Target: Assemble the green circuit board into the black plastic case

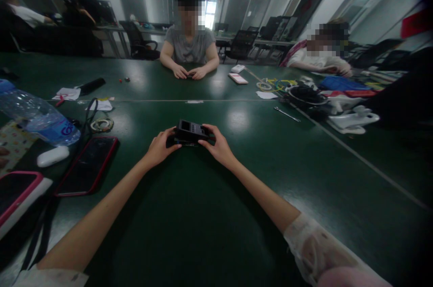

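Between my two hands is a small black plastic box-like device (192, 130), with a rectangular window and a row of small marks on its upper face. It is tilted, and a thin strip with small coloured parts shows under its near edge. My left hand (164, 145) grips its left end, thumb at the near side and fingers behind. My right hand (217, 145) grips the right end in the same way. The fingertips behind the device are partly hidden. Both forearms reach forward over the dark green table (203, 215).
At left lie a red-edged phone (88, 165), a white earbud case (53, 156), a pink-cased phone (16, 192) and a water bottle (40, 115). To the right are a wrench (287, 114) and a heap of cables (306, 95). A person (189, 43) sits opposite, hands on the table.
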`<control>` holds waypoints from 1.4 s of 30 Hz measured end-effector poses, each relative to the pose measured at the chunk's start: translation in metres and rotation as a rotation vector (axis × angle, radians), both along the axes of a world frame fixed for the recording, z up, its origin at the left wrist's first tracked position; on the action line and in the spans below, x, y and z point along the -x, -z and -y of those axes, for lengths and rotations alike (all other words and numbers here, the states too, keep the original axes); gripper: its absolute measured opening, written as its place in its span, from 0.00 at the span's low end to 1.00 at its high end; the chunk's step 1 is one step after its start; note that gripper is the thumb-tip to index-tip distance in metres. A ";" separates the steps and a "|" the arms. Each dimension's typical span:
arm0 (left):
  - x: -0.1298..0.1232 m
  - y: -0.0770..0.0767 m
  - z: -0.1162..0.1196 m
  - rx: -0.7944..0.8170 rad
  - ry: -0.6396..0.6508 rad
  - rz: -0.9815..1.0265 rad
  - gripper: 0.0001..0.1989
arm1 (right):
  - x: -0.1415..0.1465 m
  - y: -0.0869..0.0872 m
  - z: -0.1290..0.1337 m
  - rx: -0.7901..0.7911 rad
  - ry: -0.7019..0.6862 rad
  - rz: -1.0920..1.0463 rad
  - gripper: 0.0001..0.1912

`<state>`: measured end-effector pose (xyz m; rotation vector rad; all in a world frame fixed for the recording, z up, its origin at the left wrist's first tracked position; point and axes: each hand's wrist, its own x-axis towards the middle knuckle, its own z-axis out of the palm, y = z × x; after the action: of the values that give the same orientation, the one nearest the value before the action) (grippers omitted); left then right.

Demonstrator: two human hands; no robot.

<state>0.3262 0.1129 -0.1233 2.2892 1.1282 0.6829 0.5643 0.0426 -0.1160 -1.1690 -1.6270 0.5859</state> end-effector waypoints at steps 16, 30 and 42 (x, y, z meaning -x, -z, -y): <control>0.000 0.000 0.000 -0.013 0.003 -0.008 0.33 | -0.001 0.005 -0.004 0.026 0.062 -0.101 0.25; 0.001 -0.006 0.004 0.056 -0.015 -0.026 0.33 | -0.005 0.007 -0.004 -0.075 0.323 -0.146 0.27; 0.000 -0.008 0.005 0.071 -0.018 -0.022 0.33 | -0.023 0.022 -0.010 -0.106 0.768 0.037 0.24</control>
<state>0.3258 0.1082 -0.1153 2.2346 1.1653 0.6159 0.5878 0.0522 -0.1378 -1.5932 -1.0890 -0.0178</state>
